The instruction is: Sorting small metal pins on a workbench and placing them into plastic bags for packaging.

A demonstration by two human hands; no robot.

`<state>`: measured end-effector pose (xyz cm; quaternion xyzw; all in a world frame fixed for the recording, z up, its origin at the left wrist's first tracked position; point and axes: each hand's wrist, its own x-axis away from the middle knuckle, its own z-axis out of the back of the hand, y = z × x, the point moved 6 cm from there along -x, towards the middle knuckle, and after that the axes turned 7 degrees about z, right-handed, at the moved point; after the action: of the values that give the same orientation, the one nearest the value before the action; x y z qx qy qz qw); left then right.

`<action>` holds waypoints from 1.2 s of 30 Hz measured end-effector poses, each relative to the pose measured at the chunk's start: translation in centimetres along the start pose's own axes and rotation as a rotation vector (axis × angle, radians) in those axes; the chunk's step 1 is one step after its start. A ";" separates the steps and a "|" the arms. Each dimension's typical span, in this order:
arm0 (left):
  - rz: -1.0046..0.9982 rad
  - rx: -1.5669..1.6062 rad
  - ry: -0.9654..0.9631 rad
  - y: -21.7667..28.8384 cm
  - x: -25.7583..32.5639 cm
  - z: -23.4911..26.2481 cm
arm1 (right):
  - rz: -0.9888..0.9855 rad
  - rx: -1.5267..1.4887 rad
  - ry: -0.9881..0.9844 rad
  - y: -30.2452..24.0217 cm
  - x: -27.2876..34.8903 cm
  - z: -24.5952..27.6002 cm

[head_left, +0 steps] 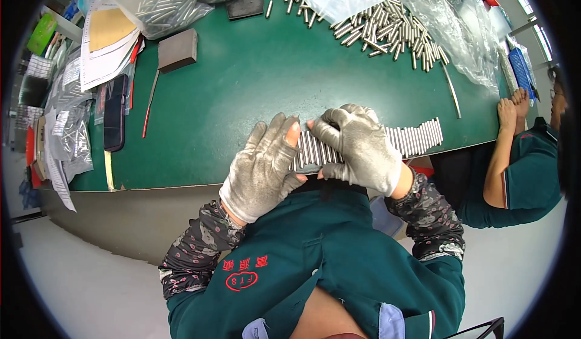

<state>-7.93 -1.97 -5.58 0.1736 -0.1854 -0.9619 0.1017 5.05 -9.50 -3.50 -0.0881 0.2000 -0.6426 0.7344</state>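
A long row of small silver metal rods (417, 138) lies side by side along the near edge of the green table (254, 91). My left hand (263, 166), in a grey glove with cut fingertips, presses on the row's left end. My right hand (357, 145), in a similar grey glove, rests flat on the rods just to the right, its fingers touching the left hand's fingertips. Both hands cover the left part of the row.
A loose heap of rods (387, 27) and clear plastic bags (448, 18) lie at the far right. A bag of rods (169, 3), two grey blocks (177, 50), papers (109, 42) and a dark phone (115, 112) sit at the left. Another person's hand (511, 109) rests on the right edge.
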 end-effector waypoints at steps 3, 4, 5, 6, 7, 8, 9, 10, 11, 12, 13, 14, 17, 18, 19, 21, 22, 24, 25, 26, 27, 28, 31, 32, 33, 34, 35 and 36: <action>-0.054 -0.034 0.032 0.3 -0.1 -0.4 | -0.022 0.002 -0.035 0.0 0.1 -0.3; -0.041 -0.002 0.033 0.2 -0.2 -0.6 | -0.036 0.004 -0.059 0.1 0.2 -0.5; -0.026 0.028 0.034 0.0 -0.2 -0.7 | -0.037 0.005 -0.057 0.1 0.3 -0.5; -0.028 0.028 0.035 0.1 -0.2 -0.6 | -0.015 0.008 -0.013 0.0 0.6 -0.3; -0.014 0.024 0.032 0.0 -0.2 -0.6 | 0.006 0.011 0.031 -0.1 0.8 0.1; 0.001 0.023 0.030 0.1 -0.3 -0.4 | 0.005 0.013 0.029 -0.1 1.2 0.3; 0.002 0.026 0.030 0.5 -0.6 0.0 | 0.002 0.079 0.031 -0.2 1.6 0.8; 0.000 -0.045 -0.044 1.3 -1.0 0.1 | 0.001 0.144 0.032 -0.3 2.1 1.1; -0.007 -0.116 -0.118 1.7 -1.3 -0.1 | -0.020 0.158 -0.054 0.0 2.8 0.2; -0.009 -0.114 -0.118 1.7 -1.4 -0.1 | -0.023 0.159 -0.055 -0.1 3.2 -0.4; -0.015 -0.146 -0.204 1.7 -1.4 -0.7 | -0.016 0.152 -0.069 -0.2 3.4 -1.0; -0.021 -0.177 -0.292 1.7 -1.3 -1.3 | -0.011 0.143 -0.085 -0.3 3.6 -1.4; -0.010 -0.261 -0.303 0.8 -0.7 -0.5 | -0.018 0.122 -0.103 -1.2 2.3 -2.0; 0.005 -0.297 -0.310 0.2 -0.3 -0.1 | -0.005 0.119 -0.112 -1.6 1.8 -2.2; 0.007 -0.297 -0.311 -0.4 0.1 0.2 | 0.002 0.106 -0.100 -2.2 1.3 -2.5; 0.021 -0.240 -0.257 -1.7 1.3 1.1 | 0.044 0.090 -0.108 -3.2 0.2 -3.1; 0.037 -0.181 -0.200 -2.2 1.7 1.5 | 0.073 0.100 -0.113 -3.4 0.0 -3.5; 0.032 -0.163 -0.157 -2.6 2.3 1.5 | 0.070 0.090 -0.080 -3.5 0.1 -2.8; 0.034 -0.141 -0.126 -2.7 2.4 1.6 | 0.065 0.081 -0.048 -3.6 0.3 -2.2; 0.045 -0.124 -0.091 -2.8 2.6 1.8 | 0.018 0.075 -0.008 -3.2 0.8 -1.4; 0.048 -0.123 -0.087 -2.6 2.5 1.8 | -0.044 0.121 0.005 -2.6 1.5 -0.8; 0.042 -0.193 -0.129 -2.3 2.3 1.6 | -0.107 0.167 0.018 -2.0 2.3 -0.2; 0.024 -0.274 -0.190 -2.0 2.1 1.0 | -0.210 0.275 0.028 -0.1 5.6 0.0; 0.017 -0.291 -0.214 -2.1 2.2 0.8 | -0.228 0.303 0.024 0.0 6.3 -0.1; 0.011 -0.287 -0.215 -2.1 2.3 0.7 | -0.234 0.305 0.023 -0.1 6.6 -0.4; 0.010 -0.298 -0.210 -2.2 2.3 0.7 | -0.250 0.304 -0.012 0.0 6.8 -1.0; 0.004 -0.309 -0.205 -2.2 2.3 0.6 | -0.270 0.305 -0.045 0.0 7.0 -1.6; -0.005 -0.306 -0.208 -2.0 2.2 0.6 | -0.271 0.232 0.012 -0.4 6.8 -1.9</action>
<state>-10.39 -0.50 -6.53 0.0561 -0.0459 -0.9918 0.1050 4.56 -16.01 -6.34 -0.0251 0.1154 -0.7551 0.6448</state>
